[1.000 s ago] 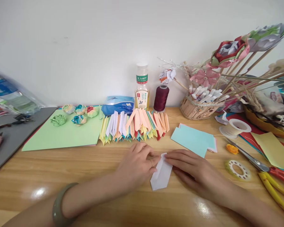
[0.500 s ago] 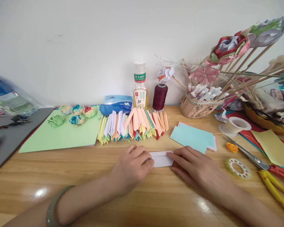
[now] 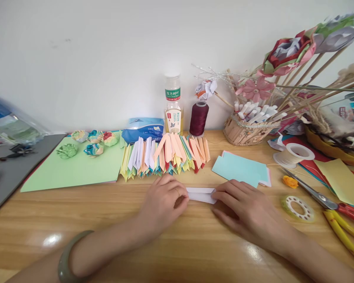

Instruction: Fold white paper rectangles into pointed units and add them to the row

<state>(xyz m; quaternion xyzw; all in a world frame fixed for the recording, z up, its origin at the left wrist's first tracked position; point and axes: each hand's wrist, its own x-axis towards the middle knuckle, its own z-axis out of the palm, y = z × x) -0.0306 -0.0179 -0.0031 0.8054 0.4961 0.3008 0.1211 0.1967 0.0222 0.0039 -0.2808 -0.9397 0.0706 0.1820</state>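
Note:
A narrow strip of white paper with a lengthwise fold lies between my hands on the wooden table. My left hand pinches its left end, thumb and fingers closed together. At the other end, my right hand grips the paper between thumb and fingers; the fingertips partly hide that corner. Just beyond stands a row of folded coloured paper pieces. Light-blue paper sheets lie beyond my right hand.
Several paper flowers rest on green sheets at left. Behind are a tissue pack, a bottle and dark red thread. Scissors, yellow-handled pliers, a tape roll and a marker basket occupy the right.
The near edge of the white paper has been brought up, so the strip looks narrower. My left hand has turned slightly, its thumb now pressed against the fingertips.

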